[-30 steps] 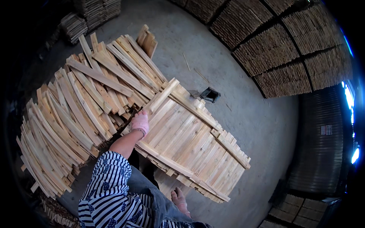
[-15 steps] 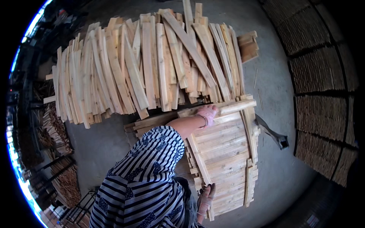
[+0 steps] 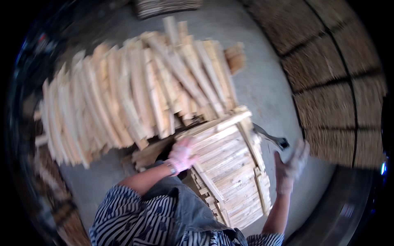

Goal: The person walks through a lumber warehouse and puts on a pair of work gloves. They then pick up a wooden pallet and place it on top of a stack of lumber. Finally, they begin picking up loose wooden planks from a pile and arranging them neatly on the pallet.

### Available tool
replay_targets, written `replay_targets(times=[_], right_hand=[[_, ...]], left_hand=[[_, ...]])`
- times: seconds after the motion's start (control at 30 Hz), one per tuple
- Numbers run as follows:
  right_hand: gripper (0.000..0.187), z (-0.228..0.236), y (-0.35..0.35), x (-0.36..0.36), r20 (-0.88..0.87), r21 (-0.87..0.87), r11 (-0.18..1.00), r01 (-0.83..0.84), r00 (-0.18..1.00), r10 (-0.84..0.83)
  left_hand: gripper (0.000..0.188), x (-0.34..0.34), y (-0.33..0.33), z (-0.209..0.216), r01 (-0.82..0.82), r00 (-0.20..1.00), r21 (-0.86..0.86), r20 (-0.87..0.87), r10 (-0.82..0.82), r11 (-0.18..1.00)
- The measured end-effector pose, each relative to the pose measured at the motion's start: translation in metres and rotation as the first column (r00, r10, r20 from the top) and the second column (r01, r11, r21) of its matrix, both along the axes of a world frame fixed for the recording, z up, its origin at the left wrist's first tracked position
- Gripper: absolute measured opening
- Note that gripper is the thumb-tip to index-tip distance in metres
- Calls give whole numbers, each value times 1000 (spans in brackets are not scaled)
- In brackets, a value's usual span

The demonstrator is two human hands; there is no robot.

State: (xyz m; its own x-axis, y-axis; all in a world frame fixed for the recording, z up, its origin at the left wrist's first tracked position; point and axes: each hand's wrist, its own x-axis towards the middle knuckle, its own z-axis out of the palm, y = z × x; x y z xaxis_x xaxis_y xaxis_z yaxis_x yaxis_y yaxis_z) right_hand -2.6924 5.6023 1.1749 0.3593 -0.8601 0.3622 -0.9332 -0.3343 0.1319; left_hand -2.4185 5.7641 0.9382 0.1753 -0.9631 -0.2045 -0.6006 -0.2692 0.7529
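A layered stack of pale wooden planks (image 3: 230,172) lies before me, with narrow strips across both its ends. My left hand (image 3: 182,156), in a pinkish work glove, is at the stack's far left corner; its fingers look loosely extended, though blurred, and I see nothing held. Along the stack's far edge runs a thicker board (image 3: 223,121). Out to the right, my right hand (image 3: 290,167), gloved too, is raised off the wood with thumb and fingers apart and nothing in it.
Beyond the stack spreads a large heap of loose planks (image 3: 123,94). A dark metal bar (image 3: 271,136) juts out right of the stack, above the grey floor (image 3: 262,90). Tall bundles of stacked wood (image 3: 324,106) line the right side. Another bundle (image 3: 168,6) stands at the far end.
My left hand has come off the far board to the stack's left corner. My right hand has left the near left strip and swung out right. The whole view has shifted and blurred.
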Motion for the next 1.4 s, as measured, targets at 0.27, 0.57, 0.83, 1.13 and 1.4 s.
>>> replay_targets(times=[0.27, 0.57, 0.83, 1.13, 1.4], right_hand=[[76, -63, -56, -45, -75, 190, 980, 53, 996, -40], [67, -48, -149, -22, 91, 191, 964, 184, 975, -204], [45, -26, -279, 55, 213, 173, 974, 144, 960, -180], [20, -81, -281, 255, 291, 423, 868, -260, 946, 142], [40, -127, -276, 313, 333, 303, 926, -224, 936, 117]], left_hand=[[100, 152, -136, 25, -74, 836, 244, 543, -73, 967], [111, 180, -212, -12, -116, 820, 535, 527, -223, 837], [113, 187, -217, -34, -93, 817, 544, 520, -248, 834], [117, 186, -223, -35, -85, 816, 574, 509, -273, 815], [121, 190, -223, -42, -105, 778, 654, 523, -348, 749]])
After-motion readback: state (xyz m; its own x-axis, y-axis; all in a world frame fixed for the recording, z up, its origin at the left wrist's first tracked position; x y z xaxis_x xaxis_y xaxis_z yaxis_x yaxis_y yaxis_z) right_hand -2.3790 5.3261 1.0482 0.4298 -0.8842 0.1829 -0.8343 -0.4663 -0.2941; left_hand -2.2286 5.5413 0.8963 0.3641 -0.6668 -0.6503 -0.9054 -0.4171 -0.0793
